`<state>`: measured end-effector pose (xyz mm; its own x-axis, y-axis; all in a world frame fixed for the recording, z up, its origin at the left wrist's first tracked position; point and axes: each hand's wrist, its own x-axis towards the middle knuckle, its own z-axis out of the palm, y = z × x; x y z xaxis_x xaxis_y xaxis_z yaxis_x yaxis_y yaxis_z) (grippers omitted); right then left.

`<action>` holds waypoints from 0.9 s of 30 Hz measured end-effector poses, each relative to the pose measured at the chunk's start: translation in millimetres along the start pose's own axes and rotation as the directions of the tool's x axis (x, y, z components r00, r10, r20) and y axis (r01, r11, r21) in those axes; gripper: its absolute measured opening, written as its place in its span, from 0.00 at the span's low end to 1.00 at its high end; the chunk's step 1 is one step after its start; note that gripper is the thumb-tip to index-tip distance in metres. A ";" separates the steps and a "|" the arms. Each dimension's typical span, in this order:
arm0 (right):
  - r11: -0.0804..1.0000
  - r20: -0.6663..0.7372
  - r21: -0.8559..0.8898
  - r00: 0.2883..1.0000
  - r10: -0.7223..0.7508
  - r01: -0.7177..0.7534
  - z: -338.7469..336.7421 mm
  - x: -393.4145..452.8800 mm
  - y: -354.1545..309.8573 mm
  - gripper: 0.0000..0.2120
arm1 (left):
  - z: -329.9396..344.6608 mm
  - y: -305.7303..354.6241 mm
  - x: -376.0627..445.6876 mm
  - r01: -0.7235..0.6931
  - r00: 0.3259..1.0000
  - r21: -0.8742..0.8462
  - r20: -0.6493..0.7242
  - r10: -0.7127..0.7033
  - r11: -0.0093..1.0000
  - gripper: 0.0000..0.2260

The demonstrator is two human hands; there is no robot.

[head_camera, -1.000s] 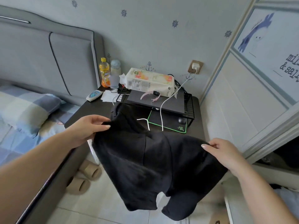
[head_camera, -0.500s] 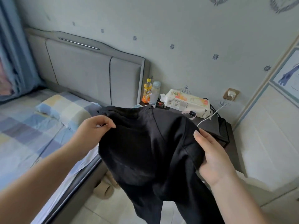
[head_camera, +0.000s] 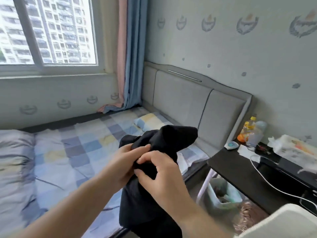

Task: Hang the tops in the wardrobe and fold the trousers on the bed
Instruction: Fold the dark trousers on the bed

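A: Where are the black trousers (head_camera: 164, 141) right now?

B: Held up in front of the person, bunched between both hands over the near edge of the bed (head_camera: 72, 152); the top of the cloth pokes up in a rounded fold, and the rest hangs down dark towards the bottom of the frame; they are not lying on the bed.

A: And the hands?

B: The left hand (head_camera: 125, 162) has its fingers curled round a gather of the cloth, thumb on top; the right hand (head_camera: 161, 174) is pressed just beside it, touching it, its fingers bent and pinching the same bunch of fabric; both have a firm hold.

A: What lies on the bed?

B: A checked sheet in blue, yellow and white; a checked pillow (head_camera: 151, 120) near the grey padded headboard (head_camera: 197, 103); a grey quilt (head_camera: 13, 160) at the left side.

A: Anything to the right?

B: A dark surface (head_camera: 240, 170) just beside the bed; on it an orange drink bottle (head_camera: 247, 129), a pale bottle (head_camera: 259, 133) touching it, a small white-and-blue remote (head_camera: 231, 145), and a white cable (head_camera: 274, 186) trailing across; below its edge stands a pale green bin (head_camera: 223, 194), its contents too blurred to tell.

A: And behind?

B: A window (head_camera: 48, 31) showing tower blocks; a blue and pink curtain (head_camera: 128, 54) hanging in the corner, its hem resting on the bed.
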<state>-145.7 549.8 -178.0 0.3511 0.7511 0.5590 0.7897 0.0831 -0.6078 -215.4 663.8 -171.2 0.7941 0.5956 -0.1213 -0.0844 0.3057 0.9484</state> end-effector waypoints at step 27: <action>0.967 0.014 0.247 0.998 -0.065 0.060 89.9 300.4 36.7 0.06 | -147.9 129.7 125.5 -0.072 0.931 0.498 -0.278 0.237 0.864 0.31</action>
<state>-56.5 837.3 -83.0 0.2922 0.7529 0.5897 0.6606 0.2870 -0.6938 -215.7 888.0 -106.8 0.5520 0.8333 0.0306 0.1696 -0.1482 0.9743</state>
